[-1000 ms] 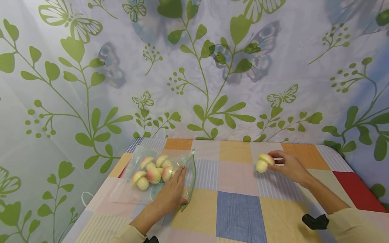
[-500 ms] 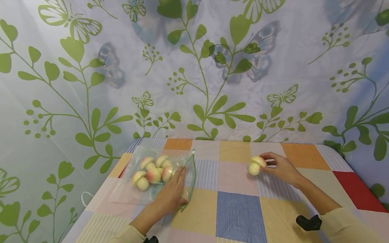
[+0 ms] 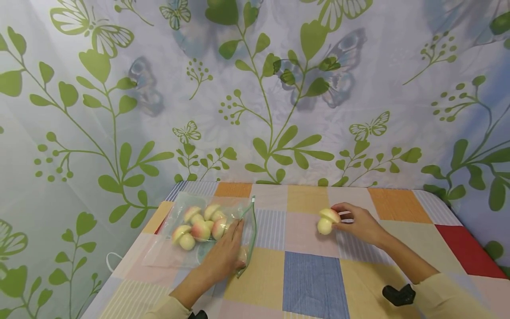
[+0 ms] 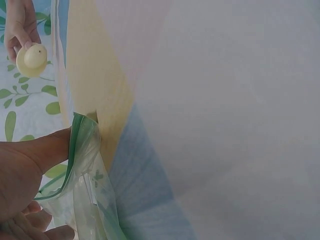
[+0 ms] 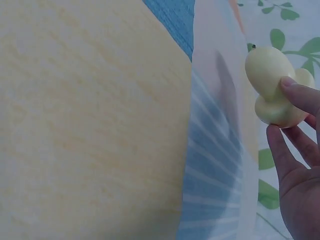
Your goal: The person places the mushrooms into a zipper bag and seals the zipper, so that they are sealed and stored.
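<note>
My right hand (image 3: 358, 222) pinches a pale yellow toy mushroom (image 3: 324, 227) with a pink-blushed cap, held above the tablecloth. The right wrist view shows the thumb and fingertips on this toy mushroom (image 5: 270, 75), its rounded end pointing away from the palm. On the left, a clear zip bag (image 3: 249, 241) with a green-edged mouth lies flat, several similar toy mushrooms (image 3: 201, 230) inside. My left hand (image 3: 223, 252) lies at the bag's mouth, fingers extended. In the left wrist view, its thumb (image 4: 50, 147) reaches into the green-edged opening, apart from the fingers; the fingertips are partly hidden.
A patchwork tablecloth (image 3: 311, 279) covers the table. Behind it hangs a pale curtain (image 3: 255, 110) printed with green leaves and butterflies. A white loop of cord (image 3: 109, 261) shows beside the table's left edge.
My right hand has moved left and slightly toward me, carrying the toy mushroom nearer to the bag. The left hand and the bag have stayed in place.
</note>
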Tool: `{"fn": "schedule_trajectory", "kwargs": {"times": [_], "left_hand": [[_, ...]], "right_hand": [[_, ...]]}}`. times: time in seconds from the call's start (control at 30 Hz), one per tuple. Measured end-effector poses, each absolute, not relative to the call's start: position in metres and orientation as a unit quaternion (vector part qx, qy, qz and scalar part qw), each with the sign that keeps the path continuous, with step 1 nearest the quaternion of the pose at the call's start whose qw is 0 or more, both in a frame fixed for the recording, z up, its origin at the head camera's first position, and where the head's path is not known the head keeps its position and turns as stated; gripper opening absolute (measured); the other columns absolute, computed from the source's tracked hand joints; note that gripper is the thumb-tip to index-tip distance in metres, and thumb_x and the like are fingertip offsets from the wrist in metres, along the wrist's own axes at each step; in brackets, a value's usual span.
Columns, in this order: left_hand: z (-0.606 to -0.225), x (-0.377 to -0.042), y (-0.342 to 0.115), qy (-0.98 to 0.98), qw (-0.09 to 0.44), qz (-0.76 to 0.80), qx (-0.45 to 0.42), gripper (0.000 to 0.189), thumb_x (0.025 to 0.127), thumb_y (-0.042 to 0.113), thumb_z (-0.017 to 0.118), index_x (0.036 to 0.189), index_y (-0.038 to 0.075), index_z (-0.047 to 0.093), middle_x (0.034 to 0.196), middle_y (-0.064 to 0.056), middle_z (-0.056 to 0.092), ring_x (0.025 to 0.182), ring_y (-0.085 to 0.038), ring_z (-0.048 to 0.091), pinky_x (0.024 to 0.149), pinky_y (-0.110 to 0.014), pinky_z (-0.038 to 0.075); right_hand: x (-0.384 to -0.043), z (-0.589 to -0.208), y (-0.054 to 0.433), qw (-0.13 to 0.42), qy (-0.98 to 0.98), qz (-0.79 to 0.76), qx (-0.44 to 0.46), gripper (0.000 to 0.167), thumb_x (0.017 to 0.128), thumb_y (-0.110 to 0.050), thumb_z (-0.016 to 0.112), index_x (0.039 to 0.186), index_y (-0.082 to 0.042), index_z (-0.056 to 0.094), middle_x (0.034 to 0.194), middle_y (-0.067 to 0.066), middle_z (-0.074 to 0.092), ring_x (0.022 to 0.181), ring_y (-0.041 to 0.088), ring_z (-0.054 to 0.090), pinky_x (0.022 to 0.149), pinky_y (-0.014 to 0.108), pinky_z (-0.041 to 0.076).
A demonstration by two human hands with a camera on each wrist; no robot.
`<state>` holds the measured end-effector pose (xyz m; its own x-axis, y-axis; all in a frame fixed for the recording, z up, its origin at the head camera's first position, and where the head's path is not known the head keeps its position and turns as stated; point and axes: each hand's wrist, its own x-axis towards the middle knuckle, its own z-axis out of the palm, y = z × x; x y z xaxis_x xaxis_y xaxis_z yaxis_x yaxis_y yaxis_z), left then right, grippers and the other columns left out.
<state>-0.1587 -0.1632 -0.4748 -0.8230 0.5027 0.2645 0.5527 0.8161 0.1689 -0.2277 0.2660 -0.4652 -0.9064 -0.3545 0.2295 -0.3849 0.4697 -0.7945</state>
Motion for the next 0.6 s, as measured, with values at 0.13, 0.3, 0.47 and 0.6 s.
{"fn": "schedule_trajectory", "kwargs": {"times": [0.13,0.3,0.47,0.6], "left_hand": [[-0.475,-0.158,-0.163,-0.946,0.108,-0.12,-0.281,0.121,0.069,0.019,0.098,0.157,-0.014,0.021,0.156,-0.034,0.032,0.135,-0.043,0.048,0.108,-0.047,0.045],[-0.474,-0.158,-0.162,-0.946,0.11,-0.127,-0.278,0.12,0.069,0.018,0.098,0.156,-0.014,0.022,0.156,-0.033,0.033,0.135,-0.043,0.048,0.107,-0.048,0.045],[-0.473,-0.158,-0.163,-0.947,0.106,-0.123,-0.277,0.12,0.069,0.018,0.098,0.157,-0.013,0.022,0.157,-0.033,0.032,0.135,-0.042,0.048,0.107,-0.047,0.046],[-0.474,-0.159,-0.163,-0.946,0.107,-0.12,-0.281,0.121,0.069,0.019,0.098,0.156,-0.013,0.021,0.156,-0.034,0.032,0.135,-0.043,0.048,0.107,-0.048,0.046]], "right_hand": [[-0.23,-0.466,0.26,0.013,-0.852,0.473,0.223,0.056,0.087,-0.01,0.084,0.134,0.006,0.059,0.128,0.022,0.063,0.112,0.042,0.065,0.086,0.034,0.059],[-0.234,-0.469,0.25,0.009,-0.848,0.476,0.233,0.054,0.087,-0.009,0.085,0.132,0.005,0.06,0.127,0.021,0.064,0.112,0.041,0.065,0.087,0.033,0.059],[-0.237,-0.472,0.239,0.005,-0.846,0.472,0.249,0.052,0.086,-0.01,0.085,0.131,0.004,0.061,0.126,0.02,0.065,0.11,0.04,0.066,0.087,0.033,0.059],[-0.239,-0.472,0.23,0.002,-0.842,0.47,0.266,0.051,0.086,-0.009,0.085,0.129,0.005,0.062,0.125,0.02,0.065,0.109,0.041,0.067,0.087,0.034,0.059]]}}
